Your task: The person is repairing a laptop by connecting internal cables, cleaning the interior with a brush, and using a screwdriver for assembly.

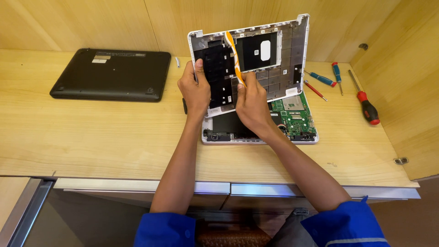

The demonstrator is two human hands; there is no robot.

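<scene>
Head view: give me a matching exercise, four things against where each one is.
Things:
1. black laptop
2. red-handled screwdriver
3. orange ribbon cable
4. green circuit board

Places:
A. pinched by the right hand
B. far right of the bench, near the side wall
C. lying shut at far left
D. inside the open white base

Pairs: 1-C, 2-B, 3-A, 4-D
</scene>
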